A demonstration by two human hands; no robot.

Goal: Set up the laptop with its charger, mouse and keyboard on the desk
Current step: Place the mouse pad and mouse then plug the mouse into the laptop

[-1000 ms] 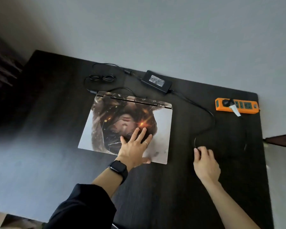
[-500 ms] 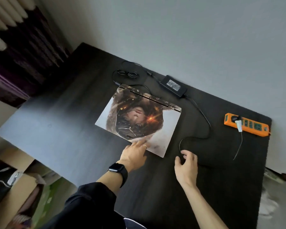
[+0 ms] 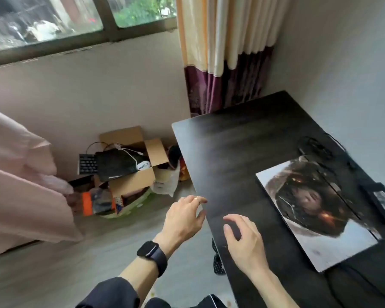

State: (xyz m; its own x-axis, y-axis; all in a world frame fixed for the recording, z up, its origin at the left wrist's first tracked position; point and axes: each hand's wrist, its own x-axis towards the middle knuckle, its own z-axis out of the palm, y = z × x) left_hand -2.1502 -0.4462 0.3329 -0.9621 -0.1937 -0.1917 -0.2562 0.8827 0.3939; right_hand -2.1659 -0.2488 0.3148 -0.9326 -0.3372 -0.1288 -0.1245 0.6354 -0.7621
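The closed laptop [image 3: 316, 210], its lid covered by a dark portrait picture, lies on the black desk [image 3: 227, 156] at the right. Its black charger brick [image 3: 380, 200] and coiled cable [image 3: 313, 146] rest beyond it near the wall. On the floor to the left, a cardboard box [image 3: 131, 172] holds a black keyboard [image 3: 87, 164], a black pad and a white mouse [image 3: 143, 164]. My left hand [image 3: 182, 218], with a watch on the wrist, hovers open at the desk's left edge. My right hand [image 3: 245, 238] hovers open over the desk's near part.
A pink cloth [image 3: 20, 185] hangs at the left. A curtain [image 3: 227, 52] hangs behind the desk's far corner, under a window [image 3: 53, 16]. Bags and an orange item [image 3: 98, 202] sit on the floor around the box.
My view has swung left from the desk toward the floor and the box. My left hand has come off the laptop lid, and my right hand has left the cable area.
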